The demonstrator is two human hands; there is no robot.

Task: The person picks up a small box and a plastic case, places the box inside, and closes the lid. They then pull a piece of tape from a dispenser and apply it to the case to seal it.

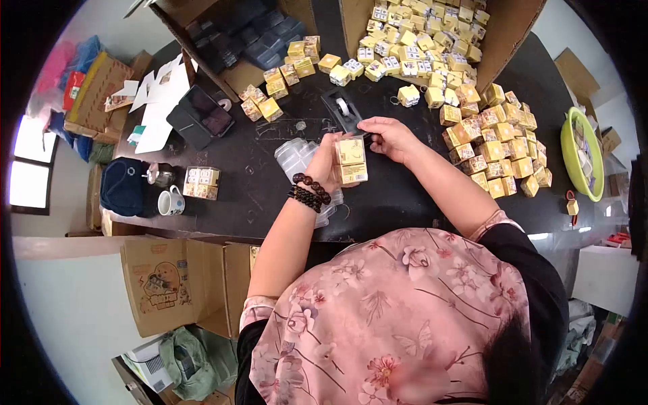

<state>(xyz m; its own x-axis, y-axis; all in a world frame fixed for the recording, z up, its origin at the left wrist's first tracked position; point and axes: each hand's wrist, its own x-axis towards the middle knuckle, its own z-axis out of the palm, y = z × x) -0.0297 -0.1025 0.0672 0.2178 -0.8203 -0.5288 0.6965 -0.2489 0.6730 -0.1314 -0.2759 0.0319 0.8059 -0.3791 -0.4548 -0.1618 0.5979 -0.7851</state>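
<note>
My left hand (327, 160), with dark bead bracelets at the wrist, is closed around a block of small yellow boxes (352, 162) that appears to be in clear plastic packaging. My right hand (391, 138) is just to the right of it, its fingers pinched together by the near end of a black tape dispenser (335, 101). Whatever lies in that pinch is too small to make out. Under my left wrist, clear plastic cases (290, 154) lie on the dark table (263, 202).
Yellow boxes (503, 145) are massed at the right, and more fill a cardboard carton (516, 34) behind. Another carton (196, 67) holds clear plastic cases. At the left are a tablet (199, 118), a mug (171, 202) and a blue bag (121, 187). A green basin (574, 155) stands far right.
</note>
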